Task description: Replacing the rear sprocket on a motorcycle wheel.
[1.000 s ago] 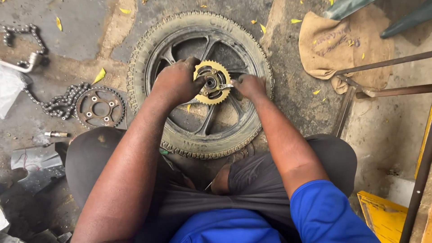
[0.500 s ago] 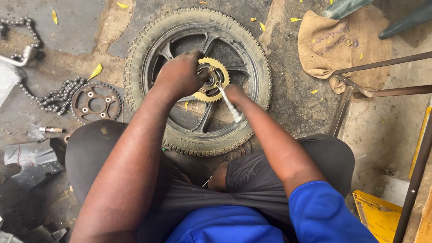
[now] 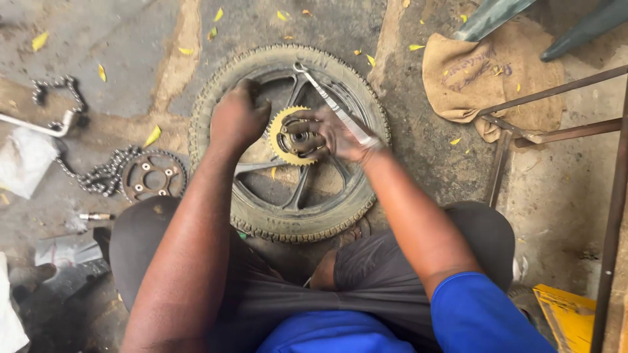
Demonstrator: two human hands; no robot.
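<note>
Both hands work the wheel (image 3: 288,216): left hand (image 3: 239,117) fisted on the rim, right hand (image 3: 337,134) fingers clamped on a wrench (image 3: 333,104), best kept square over the gold sprocket (image 3: 280,134).

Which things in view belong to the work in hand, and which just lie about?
In use: left hand, right hand, wheel, gold sprocket, spanner.
Lying about: chain, dark sprocket, sack, bolt.
</note>
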